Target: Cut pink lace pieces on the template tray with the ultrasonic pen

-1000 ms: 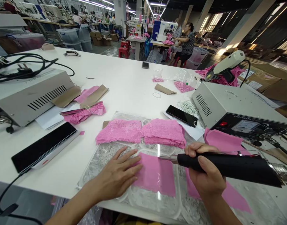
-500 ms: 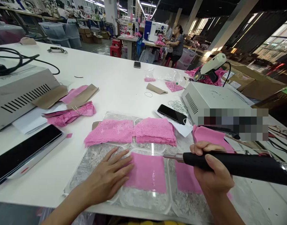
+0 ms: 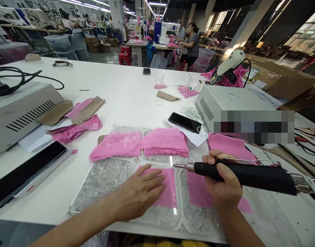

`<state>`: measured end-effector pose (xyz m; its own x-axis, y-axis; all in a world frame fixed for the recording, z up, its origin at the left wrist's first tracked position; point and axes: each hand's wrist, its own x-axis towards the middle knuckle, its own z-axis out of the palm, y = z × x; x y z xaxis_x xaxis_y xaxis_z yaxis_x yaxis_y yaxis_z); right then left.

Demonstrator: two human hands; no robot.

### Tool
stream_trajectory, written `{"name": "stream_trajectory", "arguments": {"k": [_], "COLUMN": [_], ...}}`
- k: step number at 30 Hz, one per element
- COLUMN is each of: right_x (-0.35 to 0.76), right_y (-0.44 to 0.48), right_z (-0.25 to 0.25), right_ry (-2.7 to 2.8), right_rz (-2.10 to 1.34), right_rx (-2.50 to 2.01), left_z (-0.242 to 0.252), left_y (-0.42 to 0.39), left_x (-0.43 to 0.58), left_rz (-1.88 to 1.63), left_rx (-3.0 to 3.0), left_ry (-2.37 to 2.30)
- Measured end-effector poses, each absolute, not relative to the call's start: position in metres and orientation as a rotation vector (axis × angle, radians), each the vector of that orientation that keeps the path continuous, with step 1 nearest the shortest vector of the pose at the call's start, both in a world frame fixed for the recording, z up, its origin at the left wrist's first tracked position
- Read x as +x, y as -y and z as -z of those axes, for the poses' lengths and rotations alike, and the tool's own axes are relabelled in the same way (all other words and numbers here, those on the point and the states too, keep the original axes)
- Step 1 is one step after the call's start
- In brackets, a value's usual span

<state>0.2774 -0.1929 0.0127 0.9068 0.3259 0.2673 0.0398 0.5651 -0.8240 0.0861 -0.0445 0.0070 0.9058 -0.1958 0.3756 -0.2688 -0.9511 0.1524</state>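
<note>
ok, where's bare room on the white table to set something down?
Best: white tabletop behind the pink lace pieces, between the pink bundle and the curled brown strip. Crowded: right, with black phone, pale loops, grey box; also around left hand, right hand and its tool.

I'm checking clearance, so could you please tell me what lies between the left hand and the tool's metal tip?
In the head view, pink fabric lies between the left hand and the metal tip.

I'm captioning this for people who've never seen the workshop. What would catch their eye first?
Probably the long black-handled tool in the right grip, its metal tip near the flat pink fabric partly under the left grip. Then the bright pink lace pieces, side by side just beyond that fabric.
</note>
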Motion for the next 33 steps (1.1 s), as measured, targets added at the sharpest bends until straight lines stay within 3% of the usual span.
{"name": "stream_trajectory", "arguments": {"k": [33], "right_x": [0.275], "right_y": [0.197], "right_z": [-0.013], "right_ry": [0.622], "right_rz": [-0.18], "right_rx": [-1.028], "left_z": [-0.003], "left_y": [0.052], "left_x": [0.087], "left_rz": [-0.334], "left_rx": [2.893], "left_ry": [0.321]}}
